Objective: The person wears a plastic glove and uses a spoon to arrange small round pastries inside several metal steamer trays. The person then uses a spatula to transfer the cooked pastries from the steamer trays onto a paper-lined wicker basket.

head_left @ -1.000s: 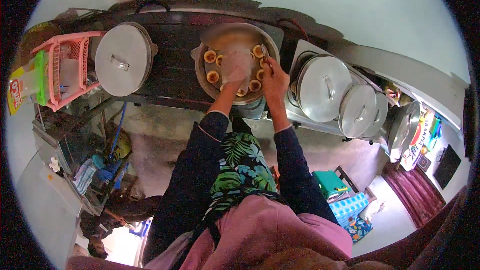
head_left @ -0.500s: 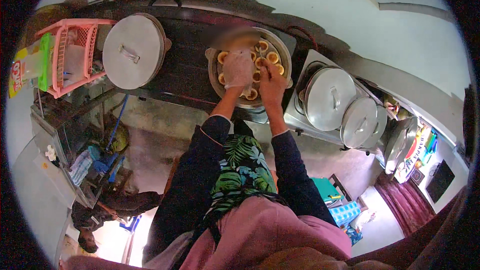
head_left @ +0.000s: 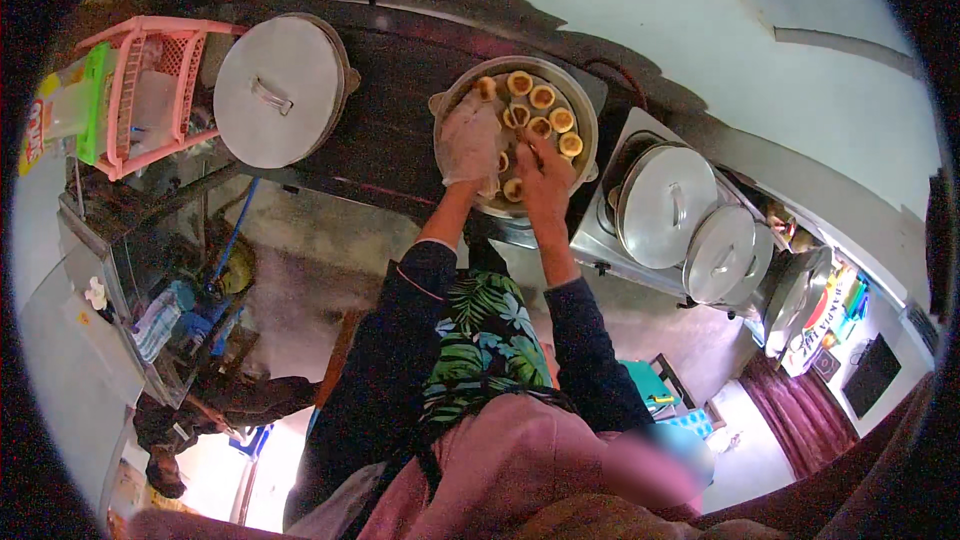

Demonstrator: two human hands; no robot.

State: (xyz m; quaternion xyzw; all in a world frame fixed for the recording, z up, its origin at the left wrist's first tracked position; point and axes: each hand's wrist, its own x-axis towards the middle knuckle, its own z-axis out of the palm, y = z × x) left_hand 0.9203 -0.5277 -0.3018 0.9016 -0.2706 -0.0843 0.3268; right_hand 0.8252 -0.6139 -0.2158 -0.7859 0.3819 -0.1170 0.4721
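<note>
A wide round metal pan (head_left: 589, 136) holds several small round cakes (head_left: 541, 97) with browned tops. Over its left side is my left hand (head_left: 470, 138) in a clear plastic glove, fingers stretched toward a cake (head_left: 486, 88) by the far left rim. The glove blurs the fingertips, and I see nothing gripped. My bare right hand (head_left: 546, 178) reaches over the near right part, its fingers closed around a thin metal utensil (head_left: 514, 122). That utensil's tip is among the middle cakes; its exact kind is unclear. My hands hide some of the cakes.
Left of the pan on the dark stove top (head_left: 400, 90) sits a large lidded pan (head_left: 275, 90). Several lidded pots (head_left: 666, 205) line the right side. A pink plastic rack (head_left: 150, 90) stands far left. Another person (head_left: 215, 415) is at the lower left.
My left hand has shifted left within the pan, uncovering more cakes. My right hand has come slightly nearer with the utensil. The whole view has shifted a little.
</note>
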